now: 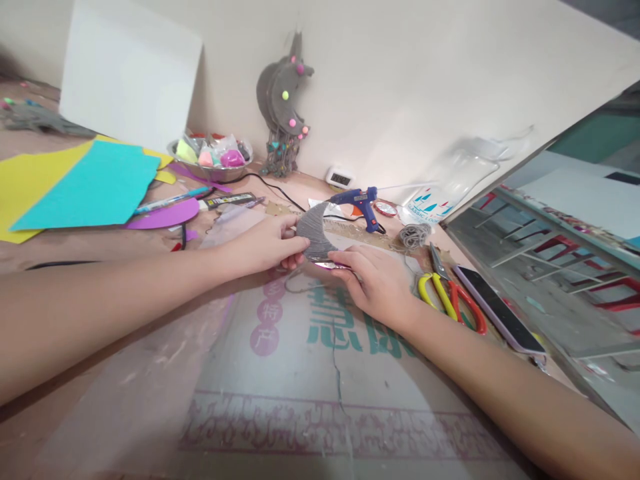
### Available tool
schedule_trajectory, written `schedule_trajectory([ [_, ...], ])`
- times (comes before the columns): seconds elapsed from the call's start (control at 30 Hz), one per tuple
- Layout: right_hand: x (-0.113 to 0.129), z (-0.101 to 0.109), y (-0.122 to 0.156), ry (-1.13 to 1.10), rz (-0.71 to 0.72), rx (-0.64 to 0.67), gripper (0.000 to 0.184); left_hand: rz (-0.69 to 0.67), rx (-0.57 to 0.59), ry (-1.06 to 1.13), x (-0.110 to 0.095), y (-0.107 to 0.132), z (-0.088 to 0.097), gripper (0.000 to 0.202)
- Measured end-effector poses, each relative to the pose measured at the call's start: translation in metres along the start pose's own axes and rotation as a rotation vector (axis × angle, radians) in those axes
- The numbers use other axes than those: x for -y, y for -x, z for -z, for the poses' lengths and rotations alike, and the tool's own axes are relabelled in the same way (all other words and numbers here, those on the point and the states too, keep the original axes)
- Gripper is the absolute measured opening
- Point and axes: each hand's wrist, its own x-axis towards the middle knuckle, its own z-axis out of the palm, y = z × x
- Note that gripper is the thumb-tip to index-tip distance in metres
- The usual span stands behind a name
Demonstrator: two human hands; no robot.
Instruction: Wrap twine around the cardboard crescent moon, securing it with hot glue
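Between my two hands is a crescent moon shape [315, 230], its upper part wrapped in grey yarn, with a bare shiny strip at the lower end. My left hand [273, 245] pinches its left side between thumb and fingers. At the lower right end, my right hand [373, 273] is closed on the same crescent, thumb and fingers near the unwrapped strip. A loose strand of grey yarn [300, 290] curves below the hands. Behind them lies a blue glue gun [367, 208], and a ball of grey yarn [415, 235] sits to the right.
Scissors [453, 300] and a phone [500, 310] lie at the right edge of the table. Coloured sheets [90, 187] and a metal bowl of bagged clay [213, 170] are at the left. A finished grey moon ornament [283, 100] hangs on the wall, beyond a small digital clock [340, 177].
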Motion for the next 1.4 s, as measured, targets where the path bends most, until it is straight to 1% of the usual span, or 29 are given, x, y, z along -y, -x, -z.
schedule_trajectory([
  [0.27,0.0,0.0008,-0.0017,0.027,-0.001,0.032,0.017,0.001,0.0,-0.001,0.0,0.0016,-0.0003,0.012],
  [0.87,0.0014,0.0017,-0.0028,0.03,0.006,0.06,0.019,-0.015,0.026,-0.013,0.0023,-0.0002,-0.0003,0.016],
  [0.97,0.0019,0.0029,-0.0026,0.028,0.025,0.031,0.018,-0.007,0.029,-0.003,0.0022,-0.0001,-0.0003,0.016],
  [1.07,0.0029,0.0042,-0.0017,0.001,0.033,-0.027,0.019,-0.002,0.021,0.009,0.003,-0.0004,0.0001,0.015],
  [1.13,0.0035,0.0046,-0.0008,-0.019,0.013,-0.048,0.023,-0.003,0.007,0.026,0.004,-0.0008,0.0002,0.015],
  [1.23,0.0037,0.0043,0.0005,-0.009,-0.046,-0.046,0.028,-0.018,-0.015,0.077,0.0053,-0.0012,-0.0004,0.013],
  [1.3,0.0027,0.0034,0.0012,0.004,-0.107,-0.042,0.036,-0.024,-0.022,0.119,0.0054,-0.0012,-0.0012,0.011],
  [1.4,-0.0006,0.001,0.0015,-0.03,-0.225,-0.032,0.05,-0.016,-0.018,0.155,0.004,-0.0005,-0.0022,0.015],
])
